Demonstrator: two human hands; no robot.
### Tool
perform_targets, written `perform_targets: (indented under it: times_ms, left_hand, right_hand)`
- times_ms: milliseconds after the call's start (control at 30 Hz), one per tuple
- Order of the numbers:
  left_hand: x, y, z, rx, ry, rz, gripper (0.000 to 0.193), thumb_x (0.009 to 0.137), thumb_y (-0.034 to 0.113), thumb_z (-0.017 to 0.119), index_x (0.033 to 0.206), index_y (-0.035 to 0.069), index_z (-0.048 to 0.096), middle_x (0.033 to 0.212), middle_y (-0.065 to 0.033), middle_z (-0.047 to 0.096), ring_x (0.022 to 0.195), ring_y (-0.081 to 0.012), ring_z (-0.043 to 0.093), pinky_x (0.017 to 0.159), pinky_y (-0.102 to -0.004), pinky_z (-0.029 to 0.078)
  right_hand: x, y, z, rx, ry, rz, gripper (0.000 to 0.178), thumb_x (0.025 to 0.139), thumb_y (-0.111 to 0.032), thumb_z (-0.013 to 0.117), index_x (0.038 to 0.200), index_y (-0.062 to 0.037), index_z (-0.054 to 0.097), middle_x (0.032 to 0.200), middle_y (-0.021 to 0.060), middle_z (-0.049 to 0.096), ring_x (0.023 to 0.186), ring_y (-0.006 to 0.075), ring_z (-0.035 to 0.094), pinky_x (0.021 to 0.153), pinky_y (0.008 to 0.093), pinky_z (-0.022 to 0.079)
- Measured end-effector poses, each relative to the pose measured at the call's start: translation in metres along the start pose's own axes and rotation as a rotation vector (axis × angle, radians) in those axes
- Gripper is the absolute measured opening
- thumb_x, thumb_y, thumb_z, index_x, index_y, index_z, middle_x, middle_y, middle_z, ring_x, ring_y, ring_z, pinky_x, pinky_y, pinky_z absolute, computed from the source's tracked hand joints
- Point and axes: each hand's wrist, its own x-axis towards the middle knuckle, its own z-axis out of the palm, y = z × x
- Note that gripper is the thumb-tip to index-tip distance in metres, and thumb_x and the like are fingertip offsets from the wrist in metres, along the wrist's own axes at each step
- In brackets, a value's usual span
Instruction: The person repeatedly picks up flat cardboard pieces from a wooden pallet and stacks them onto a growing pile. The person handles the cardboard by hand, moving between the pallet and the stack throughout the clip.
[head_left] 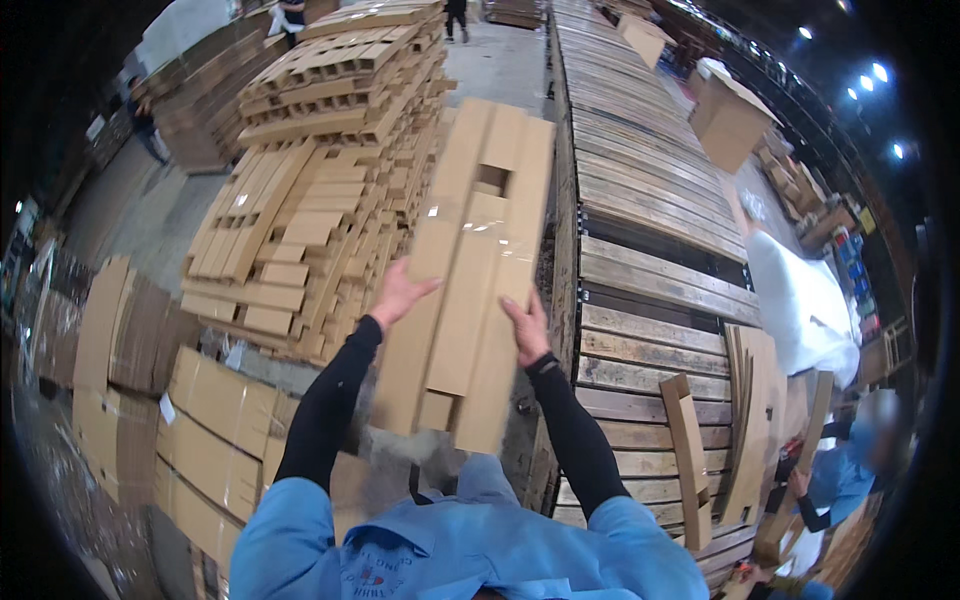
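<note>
Running up the right of my head view, the platform of worn wooden slats is taking the most room, with dark gaps showing between some slats. Left of it, the pile of cardboard strips is standing in uneven layers, and past its far left side a brown stack is standing too. Nearer, at the lower left, I am seeing flat packs sitting beside the pile. Just past the platform's right edge, white wrap is bulging, and a tan box is standing farther up. At the lower right, a co-worker in light blue is bending close to more cardboard. On the platform's near part, boards are resting at the right, with one strip lying just left of them.

In the middle, between pile and platform, I am holding the bundle of long cardboard pieces; its near end is pointing toward the body and its far end is slanting slightly right. I cannot tell whether anything is supporting it underneath. Black sleeves are reaching up to it. The left hand is gripping its left long edge, thumb lying on top; the right hand is gripping the right edge, slightly nearer the body, thumb also on top. Clear tape is glinting across the bundle.
</note>
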Motion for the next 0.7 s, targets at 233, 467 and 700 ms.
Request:
perform_targets:
  times_ms: [233, 467, 700]
  left_hand:
    - [0.081, -0.052, -0.155, 0.166, 0.124, -0.133, 0.061, 0.081, 0.027, 0.079, 0.128, -0.003, 0.053, 0.119, -0.0134, 0.066, 0.107, -0.0196, 0.063, 0.094, -0.0328, 0.05]
    - [0.131, -0.113, -0.271, 0.19, 0.196, -0.209, 0.077, 0.075, 0.049, 0.079, 0.131, 0.001, 0.057, 0.129, -0.0151, 0.061, 0.12, -0.0245, 0.056, 0.102, -0.0349, 0.044]
    - [0.206, -0.181, -0.309, 0.259, 0.151, -0.281, 0.074, 0.07, 0.05, 0.081, 0.124, 0.004, 0.062, 0.12, -0.0143, 0.066, 0.112, -0.0251, 0.061, 0.095, -0.0352, 0.047]
  right_hand:
    - [0.131, 0.081, 0.147, 0.117, -0.057, 0.217, 0.081, 0.089, -0.011, 0.069, 0.154, -0.0056, 0.021, 0.137, 0.0152, 0.052, 0.114, 0.0244, 0.057, 0.095, 0.0379, 0.05]
    - [0.226, 0.139, 0.244, 0.126, -0.465, 0.545, 0.053, 0.096, -0.03, 0.059, 0.138, -0.0033, 0.041, 0.133, 0.0162, 0.054, 0.117, 0.0308, 0.057, 0.096, 0.047, 0.052]
    - [0.279, 0.163, 0.282, -0.011, -0.352, 0.493, 0.054, 0.096, -0.027, 0.061, 0.139, -0.0041, 0.039, 0.135, 0.0153, 0.051, 0.118, 0.0313, 0.056, 0.097, 0.0475, 0.052]
